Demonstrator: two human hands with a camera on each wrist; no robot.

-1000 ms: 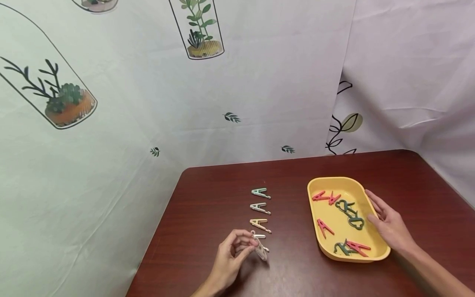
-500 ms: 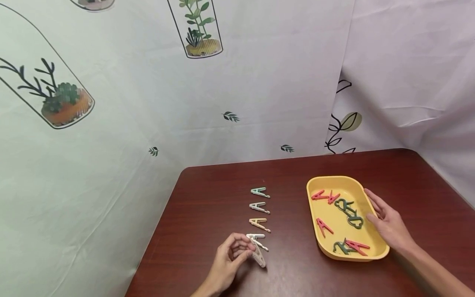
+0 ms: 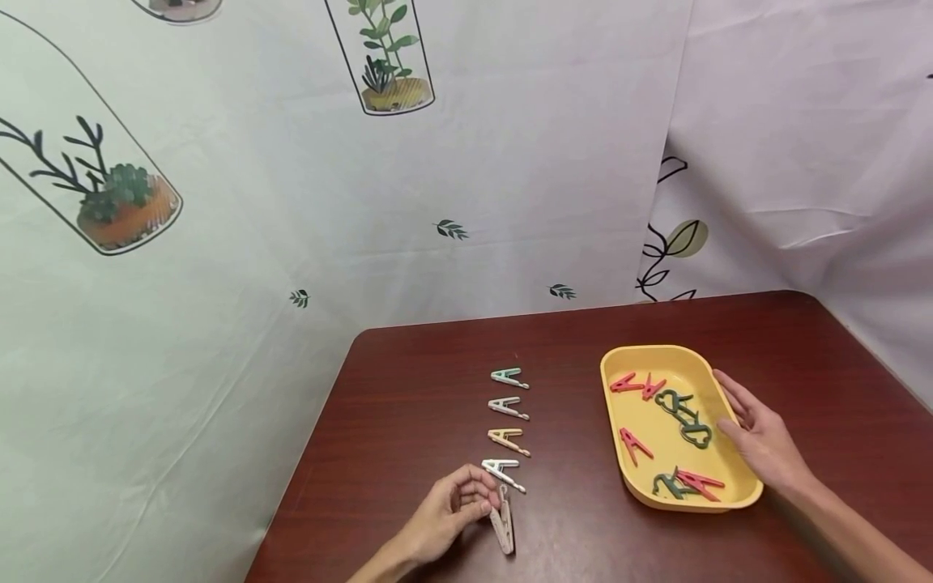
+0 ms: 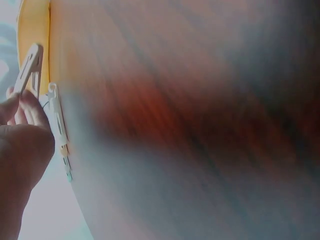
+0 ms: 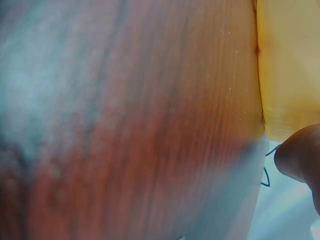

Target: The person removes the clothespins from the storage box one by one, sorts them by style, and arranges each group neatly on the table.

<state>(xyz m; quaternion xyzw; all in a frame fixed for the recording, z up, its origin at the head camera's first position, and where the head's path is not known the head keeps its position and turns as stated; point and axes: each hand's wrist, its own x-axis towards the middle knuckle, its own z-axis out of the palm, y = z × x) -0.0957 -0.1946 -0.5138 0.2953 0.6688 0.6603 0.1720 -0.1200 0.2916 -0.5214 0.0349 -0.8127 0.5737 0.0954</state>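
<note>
A pale clothespin, pinched in the left hand, sits just nearer the person than a column of four clothespins. The right hand grips the rim of a yellow tray holding red clothespins, apparently to steady it.

I get a crisp, bright head view; both wrist views blur the tabletop, pale glare hazing the right one's upper left.

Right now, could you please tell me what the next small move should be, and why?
Probably turn the pale clothespin in the left hand and lay it at the near end of the four clothespins: those lie on the table in a row, pointing alike, while this one sits at another angle.
</note>
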